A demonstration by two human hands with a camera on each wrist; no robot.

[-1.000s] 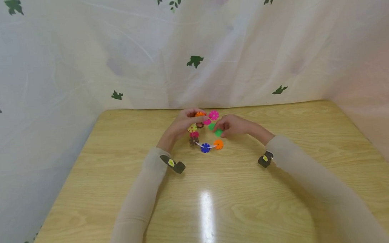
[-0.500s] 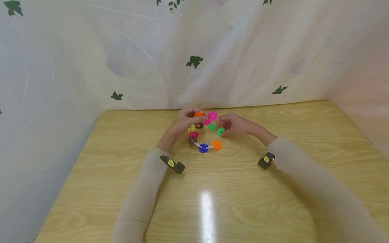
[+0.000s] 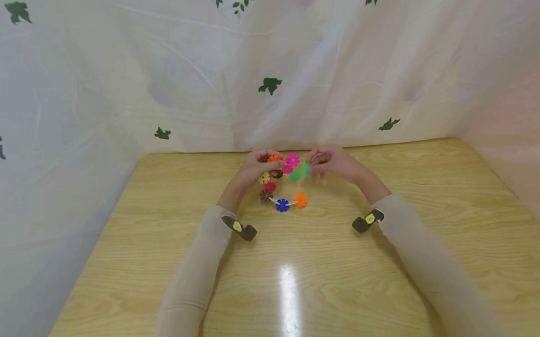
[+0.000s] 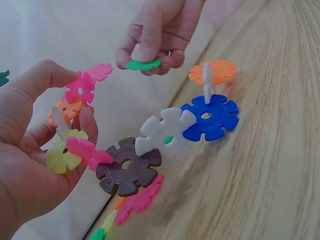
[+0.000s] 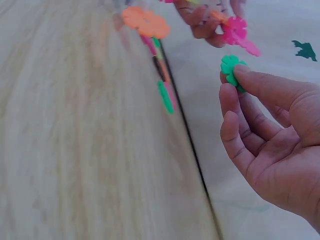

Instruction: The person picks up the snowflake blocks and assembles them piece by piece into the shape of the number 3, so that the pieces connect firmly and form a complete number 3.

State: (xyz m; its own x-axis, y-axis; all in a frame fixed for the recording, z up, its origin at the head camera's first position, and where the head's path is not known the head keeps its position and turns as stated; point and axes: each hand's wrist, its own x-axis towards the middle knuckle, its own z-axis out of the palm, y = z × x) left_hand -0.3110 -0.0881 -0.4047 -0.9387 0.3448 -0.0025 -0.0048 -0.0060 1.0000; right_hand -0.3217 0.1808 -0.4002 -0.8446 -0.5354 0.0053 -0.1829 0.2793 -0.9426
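Observation:
My left hand (image 3: 254, 170) holds a curved chain of interlocked, notched plastic discs, its thumb against a pink disc (image 4: 80, 89) near one end. From there the chain runs through orange, white, yellow (image 4: 66, 151), pink, brown (image 4: 128, 166), white (image 4: 166, 131) and blue (image 4: 210, 117) discs to an orange disc (image 3: 301, 200) at the other end. A single green disc (image 5: 230, 67) is pinched between thumb and fingers of my right hand (image 3: 341, 163). It stands a short gap to the right of the chain's outer pink disc (image 3: 293, 160), apart from it.
Loose discs lie on the wooden table (image 3: 371, 264) behind the chain, among them a green disc (image 3: 294, 176) and a pink disc (image 4: 142, 200). A pale curtain (image 3: 196, 101) with leaf prints hangs along the table's back edge.
My right hand has lifted the green disc off the table and brought it up and back, level with the chain's pink end. The left hand has stayed nearly still; the chain has shifted slightly left.

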